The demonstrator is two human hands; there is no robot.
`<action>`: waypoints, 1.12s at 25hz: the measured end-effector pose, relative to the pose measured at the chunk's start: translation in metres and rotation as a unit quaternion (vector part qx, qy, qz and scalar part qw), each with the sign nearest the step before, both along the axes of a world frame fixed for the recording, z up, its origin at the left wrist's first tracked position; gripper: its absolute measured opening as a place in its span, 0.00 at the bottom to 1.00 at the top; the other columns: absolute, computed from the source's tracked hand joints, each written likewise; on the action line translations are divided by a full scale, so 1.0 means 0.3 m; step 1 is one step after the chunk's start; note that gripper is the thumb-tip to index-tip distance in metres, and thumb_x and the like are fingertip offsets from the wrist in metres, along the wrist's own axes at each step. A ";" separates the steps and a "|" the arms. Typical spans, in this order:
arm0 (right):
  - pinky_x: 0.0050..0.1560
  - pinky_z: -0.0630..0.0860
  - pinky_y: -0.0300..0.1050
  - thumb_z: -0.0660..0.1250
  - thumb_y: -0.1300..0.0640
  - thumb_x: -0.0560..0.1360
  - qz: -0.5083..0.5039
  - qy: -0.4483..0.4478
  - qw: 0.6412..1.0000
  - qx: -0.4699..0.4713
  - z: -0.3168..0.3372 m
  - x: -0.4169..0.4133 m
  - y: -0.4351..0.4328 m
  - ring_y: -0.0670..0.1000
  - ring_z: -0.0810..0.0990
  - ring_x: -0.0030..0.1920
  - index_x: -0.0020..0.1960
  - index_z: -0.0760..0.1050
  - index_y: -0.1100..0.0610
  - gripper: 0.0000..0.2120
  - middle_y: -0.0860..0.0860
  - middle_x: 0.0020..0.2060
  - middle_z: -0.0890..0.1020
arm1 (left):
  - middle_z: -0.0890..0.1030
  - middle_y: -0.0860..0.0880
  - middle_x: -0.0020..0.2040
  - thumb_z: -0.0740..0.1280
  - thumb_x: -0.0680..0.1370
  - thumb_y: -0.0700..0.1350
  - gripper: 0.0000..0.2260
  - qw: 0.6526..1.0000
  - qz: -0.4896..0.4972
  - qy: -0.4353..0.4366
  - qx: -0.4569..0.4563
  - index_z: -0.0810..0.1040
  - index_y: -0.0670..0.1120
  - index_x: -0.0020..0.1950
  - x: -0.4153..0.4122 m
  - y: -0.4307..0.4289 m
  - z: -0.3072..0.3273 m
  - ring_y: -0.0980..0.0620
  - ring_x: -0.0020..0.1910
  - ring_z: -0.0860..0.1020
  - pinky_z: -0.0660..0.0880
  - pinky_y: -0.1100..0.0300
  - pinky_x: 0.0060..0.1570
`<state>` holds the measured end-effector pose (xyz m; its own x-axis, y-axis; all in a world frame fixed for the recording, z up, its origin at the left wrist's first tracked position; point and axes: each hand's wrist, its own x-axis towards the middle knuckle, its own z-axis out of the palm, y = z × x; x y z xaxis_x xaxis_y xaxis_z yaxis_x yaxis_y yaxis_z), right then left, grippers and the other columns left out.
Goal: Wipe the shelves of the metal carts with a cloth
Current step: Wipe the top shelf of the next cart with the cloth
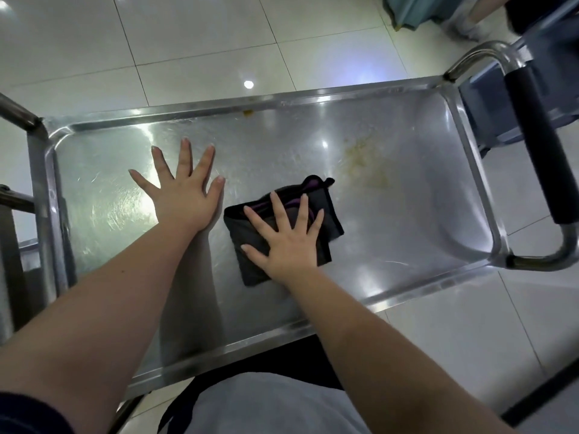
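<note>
The top shelf (407, 214) of a stainless steel cart fills the middle of the head view, a shallow tray with a raised rim. A folded dark cloth (329, 220) with purple trim lies near its centre. My right hand (285, 242) presses flat on the cloth, fingers straight and spread. My left hand (185, 195) rests flat on the bare metal just left of the cloth, fingers spread, holding nothing. A yellowish stain (360, 155) marks the shelf beyond and to the right of the cloth.
The cart's push handle with a black grip (535, 139) stands at the right end. Another metal frame (18, 195) adjoins the left end. White glossy floor tiles (188, 42) surround the cart. A person's feet (470, 23) show at the top right.
</note>
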<state>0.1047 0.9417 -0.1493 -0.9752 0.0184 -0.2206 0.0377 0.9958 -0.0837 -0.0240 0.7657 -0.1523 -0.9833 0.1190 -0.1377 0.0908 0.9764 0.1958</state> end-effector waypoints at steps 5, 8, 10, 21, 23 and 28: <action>0.68 0.37 0.76 0.39 0.22 0.67 -0.211 -0.025 0.977 0.029 0.020 -0.089 0.540 0.66 0.39 0.76 0.72 0.37 0.27 0.36 0.41 0.79 0.42 | 0.48 0.55 0.81 0.44 0.79 0.69 0.26 1.000 0.014 0.007 0.001 0.47 0.68 0.77 0.013 0.034 -0.012 0.38 0.78 0.40 0.37 0.25 0.66; 0.70 0.41 0.73 0.35 0.22 0.66 -0.364 -0.042 0.931 0.002 0.057 -0.125 0.683 0.66 0.40 0.76 0.75 0.40 0.30 0.38 0.43 0.79 0.43 | 0.48 0.54 0.81 0.44 0.79 0.68 0.26 1.000 0.015 0.005 0.002 0.48 0.67 0.77 0.014 0.064 -0.009 0.38 0.78 0.40 0.37 0.25 0.66; 0.70 0.40 0.73 0.33 0.24 0.67 -0.382 -0.033 0.924 -0.001 0.053 -0.182 0.563 0.68 0.40 0.76 0.76 0.40 0.32 0.39 0.45 0.79 0.44 | 0.47 0.54 0.81 0.44 0.79 0.68 0.26 1.000 0.017 0.003 -0.008 0.47 0.67 0.78 0.015 0.068 -0.008 0.37 0.78 0.40 0.37 0.25 0.66; 0.70 0.41 0.74 0.47 0.26 0.72 -0.053 -0.002 0.998 0.031 0.028 -0.345 0.483 0.65 0.43 0.77 0.75 0.45 0.30 0.34 0.41 0.79 0.48 | 0.46 0.56 0.81 0.45 0.80 0.68 0.27 0.999 0.032 0.001 -0.016 0.46 0.65 0.78 0.007 0.009 -0.018 0.42 0.79 0.40 0.38 0.25 0.67; 0.70 0.43 0.74 0.44 0.25 0.70 -0.207 -0.031 0.978 0.027 0.051 -0.370 0.689 0.64 0.43 0.77 0.76 0.45 0.31 0.35 0.42 0.79 0.47 | 0.45 0.56 0.81 0.44 0.80 0.68 0.27 0.999 0.033 -0.001 -0.023 0.46 0.65 0.78 0.011 0.027 -0.022 0.42 0.78 0.40 0.38 0.25 0.67; 0.69 0.42 0.75 0.41 0.27 0.73 -0.305 -0.030 0.952 -0.001 0.053 -0.456 0.501 0.68 0.42 0.76 0.77 0.41 0.34 0.34 0.45 0.79 0.44 | 0.46 0.53 0.81 0.45 0.80 0.66 0.28 0.999 0.029 0.003 -0.027 0.46 0.62 0.79 0.011 0.045 -0.019 0.40 0.78 0.40 0.39 0.25 0.67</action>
<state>-0.0322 1.0919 -0.1336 -0.7696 0.5761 -0.2753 0.6128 0.7876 -0.0651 -0.0208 0.7792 -0.1579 -0.9892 0.0538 -0.1361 0.0343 0.9893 0.1419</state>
